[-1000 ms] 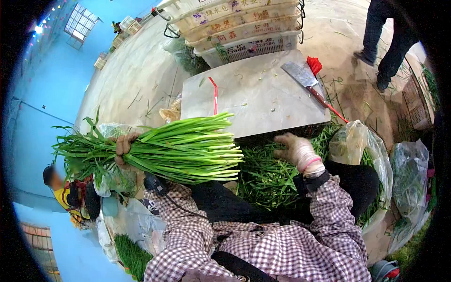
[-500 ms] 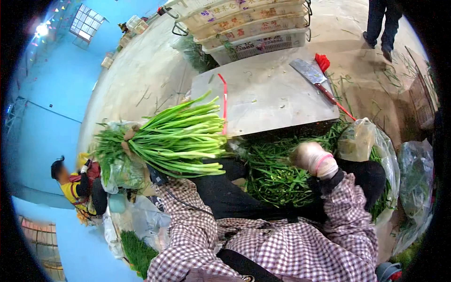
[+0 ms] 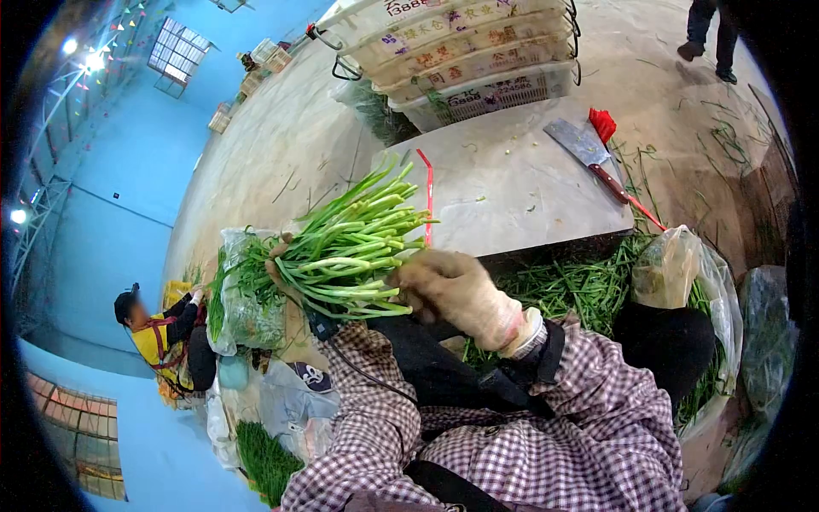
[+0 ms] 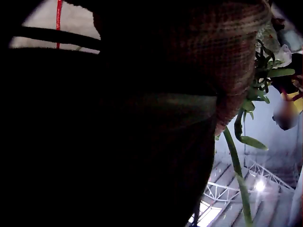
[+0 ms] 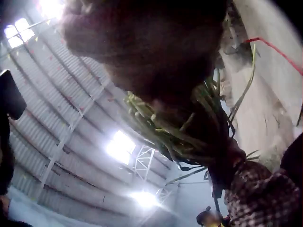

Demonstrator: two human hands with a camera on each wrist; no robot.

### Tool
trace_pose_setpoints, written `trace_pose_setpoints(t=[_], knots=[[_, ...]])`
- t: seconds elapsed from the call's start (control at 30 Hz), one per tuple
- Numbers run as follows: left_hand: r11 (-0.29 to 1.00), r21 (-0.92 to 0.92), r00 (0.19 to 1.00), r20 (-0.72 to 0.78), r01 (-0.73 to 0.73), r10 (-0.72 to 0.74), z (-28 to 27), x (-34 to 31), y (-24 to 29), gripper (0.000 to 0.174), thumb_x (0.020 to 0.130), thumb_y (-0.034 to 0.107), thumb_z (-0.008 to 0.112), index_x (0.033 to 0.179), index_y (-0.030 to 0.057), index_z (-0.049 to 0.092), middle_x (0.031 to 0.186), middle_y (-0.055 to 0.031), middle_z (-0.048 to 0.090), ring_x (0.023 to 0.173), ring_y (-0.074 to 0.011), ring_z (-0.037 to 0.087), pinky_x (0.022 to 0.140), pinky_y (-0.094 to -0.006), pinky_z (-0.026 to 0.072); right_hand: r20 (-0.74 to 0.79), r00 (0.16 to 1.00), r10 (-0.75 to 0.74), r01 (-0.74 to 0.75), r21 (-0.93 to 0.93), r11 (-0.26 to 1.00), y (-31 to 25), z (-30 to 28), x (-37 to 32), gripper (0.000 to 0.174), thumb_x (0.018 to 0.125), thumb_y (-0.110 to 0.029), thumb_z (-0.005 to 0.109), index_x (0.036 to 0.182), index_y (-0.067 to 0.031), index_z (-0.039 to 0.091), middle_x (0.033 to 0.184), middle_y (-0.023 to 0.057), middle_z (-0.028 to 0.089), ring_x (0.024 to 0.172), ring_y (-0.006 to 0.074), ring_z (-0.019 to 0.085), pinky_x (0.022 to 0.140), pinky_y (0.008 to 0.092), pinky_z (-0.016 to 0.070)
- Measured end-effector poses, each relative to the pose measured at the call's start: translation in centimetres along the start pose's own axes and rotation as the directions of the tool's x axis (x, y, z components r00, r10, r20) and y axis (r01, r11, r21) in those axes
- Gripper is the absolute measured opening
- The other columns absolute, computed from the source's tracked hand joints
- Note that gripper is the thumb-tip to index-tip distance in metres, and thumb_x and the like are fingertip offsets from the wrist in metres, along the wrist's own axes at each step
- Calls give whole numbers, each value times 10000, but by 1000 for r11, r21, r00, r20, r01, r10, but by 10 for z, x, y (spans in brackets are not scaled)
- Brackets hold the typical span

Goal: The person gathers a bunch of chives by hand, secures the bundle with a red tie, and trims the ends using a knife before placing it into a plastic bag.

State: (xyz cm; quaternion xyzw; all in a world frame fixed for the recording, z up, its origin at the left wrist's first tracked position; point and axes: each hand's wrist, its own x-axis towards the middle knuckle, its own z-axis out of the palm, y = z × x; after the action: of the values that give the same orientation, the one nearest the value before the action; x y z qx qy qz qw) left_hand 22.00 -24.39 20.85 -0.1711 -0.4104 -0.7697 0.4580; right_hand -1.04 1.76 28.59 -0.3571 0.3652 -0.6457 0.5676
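Note:
In the head view a bundle of long green stalks (image 3: 358, 243) points its pale cut ends to the right. The left hand (image 3: 280, 264), in a brown glove, grips it near the leafy end. At the cut ends is the gloved right hand (image 3: 456, 290), its fingers bent against the stalk tips; whether they pinch any is unclear. The right wrist view shows the dark gloved right hand (image 5: 147, 47) close over the stalks (image 5: 165, 130). The left wrist view is mostly dark, with a few green leaves (image 4: 239, 175) beside the glove.
A cleaver (image 3: 589, 154) and a red strip (image 3: 429, 192) lie on the grey board (image 3: 512, 192). Stacked crates (image 3: 486, 85) stand behind it. Loose green leaves (image 3: 580, 286) lie under the board's near edge, a plastic bag (image 3: 674, 264) to their right. A seated person (image 3: 166, 337) is at left.
My right hand has come left from above the loose leaves to the bundle's cut ends. The bundle has tilted, its stalks now slanting up and fanned. The walking person at upper right has moved farther off.

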Motion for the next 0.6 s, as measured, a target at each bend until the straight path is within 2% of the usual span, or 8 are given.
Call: trace_pose_setpoints(t=[0.1,0.17,0.27,0.3,0.4,0.5,0.57,0.6], knots=[[1000,2,1000,-4,14,-14,-4,0,1,369,966,456,472,1175,170,575,1332,-90,525,1255,-289,467,1063,-532,345,-41,926,-376,377,31,926,-18,-34,-22,393,967,-403,518,839,-47,622,685,21,565,521,82,463,492,234,376],[1000,18,1000,-8,24,-24,-2,-3,-2,367,966,457,472,1172,170,574,1328,-88,528,1254,-288,468,1062,-533,346,188,940,-286,266,124,956,-7,-64,-27,377,978,-376,503,841,-45,624,711,39,605,536,78,488,504,234,403],[998,33,999,-14,51,-50,-1,-1,-2,365,967,457,471,1169,171,573,1322,-85,534,1253,-287,469,1060,-533,347,90,972,216,-204,-124,971,0,-27,-13,283,968,-268,528,1040,-29,662,837,22,658,655,88,563,583,222,468],[998,35,998,-15,59,-59,-1,0,-4,364,967,457,471,1167,172,573,1320,-84,535,1252,-286,470,1060,-534,348,133,970,201,-193,-70,979,17,-17,-5,290,964,-273,535,1101,-45,650,916,12,665,664,79,555,591,218,465],[996,35,997,-26,76,-75,-1,2,-9,361,968,458,470,1164,172,572,1314,-81,541,1251,-284,471,1058,-534,349,262,963,-60,77,-53,996,27,0,13,322,955,-277,546,1174,-51,613,987,22,658,710,86,564,622,222,468],[995,41,995,-35,93,-91,-1,1,-10,358,968,458,469,1160,173,571,1308,-78,546,1249,-283,472,1056,-535,350,123,970,-208,226,-154,962,35,6,25,263,914,-167,567,1134,-28,602,973,63,637,752,155,580,663,262,478],[994,36,994,-45,104,-102,-3,0,-13,357,969,458,468,1158,174,571,1304,-76,550,1248,-282,473,1054,-535,351,232,744,-626,641,-510,573,48,-19,13,211,868,-76,579,1066,-6,601,931,95,615,771,212,579,681,297,480],[993,27,993,-47,113,-112,-3,0,-16,356,969,458,468,1157,174,570,1302,-75,552,1247,-281,474,1054,-536,351,338,788,-515,615,-489,619,26,-32,0,194,813,4,579,1007,7,581,894,131,574,768,281,558,698,356,476]])
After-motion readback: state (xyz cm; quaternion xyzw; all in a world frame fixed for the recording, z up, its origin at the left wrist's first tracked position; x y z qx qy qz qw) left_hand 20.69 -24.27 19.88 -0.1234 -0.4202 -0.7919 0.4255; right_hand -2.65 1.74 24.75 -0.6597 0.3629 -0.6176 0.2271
